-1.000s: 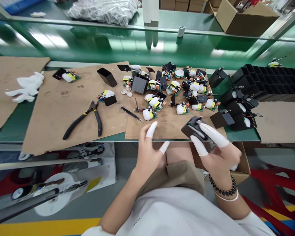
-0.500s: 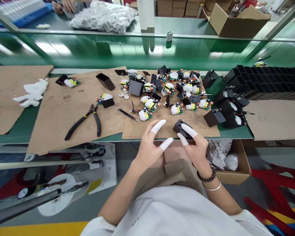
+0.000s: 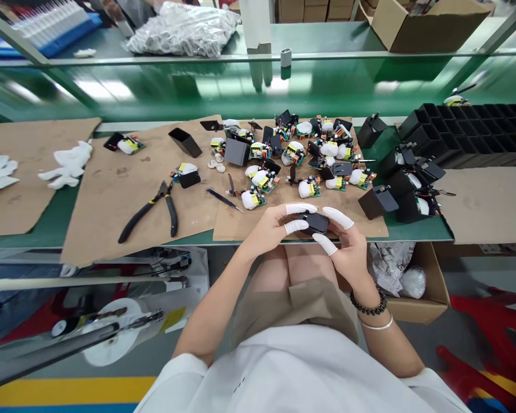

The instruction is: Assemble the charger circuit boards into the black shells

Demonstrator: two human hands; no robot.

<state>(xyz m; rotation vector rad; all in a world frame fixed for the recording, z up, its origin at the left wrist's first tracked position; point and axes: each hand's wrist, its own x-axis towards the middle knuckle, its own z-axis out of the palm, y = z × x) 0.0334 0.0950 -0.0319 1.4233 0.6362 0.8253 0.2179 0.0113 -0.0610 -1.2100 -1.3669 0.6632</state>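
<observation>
Left hand (image 3: 269,232) and right hand (image 3: 348,252): fingers closed around one black casing (image 3: 312,222) at the near counter (image 3: 47,226) edge. Many loose circuit boards (image 3: 301,166) lie far of it, apparently unprocessed. Filled housings (image 3: 406,198) stand at right.

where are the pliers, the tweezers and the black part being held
pliers (image 3: 166,194), head view, near the pivot
tweezers (image 3: 223,200), head view, middle of the shaft
black part (image 3: 313,223), head view, its top face

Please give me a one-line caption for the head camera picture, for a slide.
Left hand and right hand hold a black casing near cardboard strewn with circuit boards.
</observation>
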